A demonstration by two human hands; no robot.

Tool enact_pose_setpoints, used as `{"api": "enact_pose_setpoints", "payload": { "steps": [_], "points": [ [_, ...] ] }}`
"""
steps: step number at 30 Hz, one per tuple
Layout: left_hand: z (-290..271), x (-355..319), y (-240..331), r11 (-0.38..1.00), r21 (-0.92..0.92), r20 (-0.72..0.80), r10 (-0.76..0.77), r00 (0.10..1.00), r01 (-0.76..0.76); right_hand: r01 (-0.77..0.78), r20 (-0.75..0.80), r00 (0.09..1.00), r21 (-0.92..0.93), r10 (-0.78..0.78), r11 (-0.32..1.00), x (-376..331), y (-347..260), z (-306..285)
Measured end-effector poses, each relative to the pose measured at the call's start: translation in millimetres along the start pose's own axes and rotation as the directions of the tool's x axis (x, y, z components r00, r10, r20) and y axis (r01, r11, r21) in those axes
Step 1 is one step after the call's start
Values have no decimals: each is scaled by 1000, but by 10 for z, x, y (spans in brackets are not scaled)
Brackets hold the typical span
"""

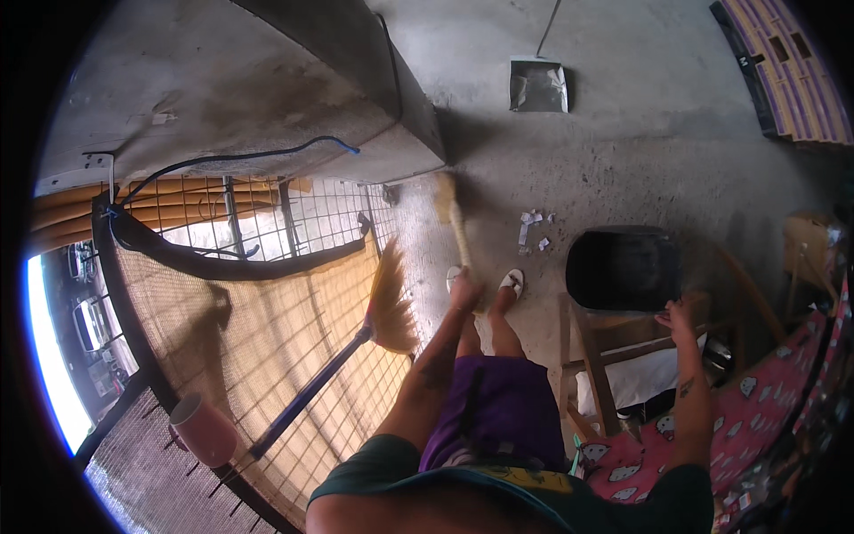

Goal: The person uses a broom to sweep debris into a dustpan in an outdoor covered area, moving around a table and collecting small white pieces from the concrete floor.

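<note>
My left hand [464,291] is closed around the pale handle of a broom [458,227]. The broom's yellowish bristle end reaches the floor by the foot of the concrete block. My right hand [678,319] is out to the side, near the lower right corner of a black plastic bin [578,271]. Its fingers are loosely bent and apart, and I see nothing in them. Scraps of white paper [525,230] lie on the concrete floor between the broom and the bin, just beyond my feet in white slippers.
A dustpan [538,86] with a long thin handle lies farther off. A second broom [311,387] leans on the mesh fence at left, near a pink cup [205,430]. A wooden frame [589,365] and pink patterned cloth [712,436] are at right; striped crates [792,67] stand far right.
</note>
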State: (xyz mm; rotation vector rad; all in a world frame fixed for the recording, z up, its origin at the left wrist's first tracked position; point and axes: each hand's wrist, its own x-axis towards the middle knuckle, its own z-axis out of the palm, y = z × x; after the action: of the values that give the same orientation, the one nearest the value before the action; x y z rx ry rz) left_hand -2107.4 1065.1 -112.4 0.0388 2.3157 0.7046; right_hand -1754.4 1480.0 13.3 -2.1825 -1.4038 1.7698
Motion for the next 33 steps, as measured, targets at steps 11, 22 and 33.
{"api": "enact_pose_setpoints", "payload": {
  "steps": [11, 22, 33],
  "points": [
    [-534, -648, -610, 663, -563, 333, -364, 870, 493, -32, 14, 999, 37, 31, 999, -152, 228, -147],
    [-691, -1656, -330, 824, -431, 464, -148, 873, 369, 72, -23, 997, 19, -71, 997, -149, -111, 96],
    [31, -1416, 190, 970, -74, 358, -193, 914, 234, 170, 93, 981, -3, -169, 985, -421, -762, 1857]
  ]
}}
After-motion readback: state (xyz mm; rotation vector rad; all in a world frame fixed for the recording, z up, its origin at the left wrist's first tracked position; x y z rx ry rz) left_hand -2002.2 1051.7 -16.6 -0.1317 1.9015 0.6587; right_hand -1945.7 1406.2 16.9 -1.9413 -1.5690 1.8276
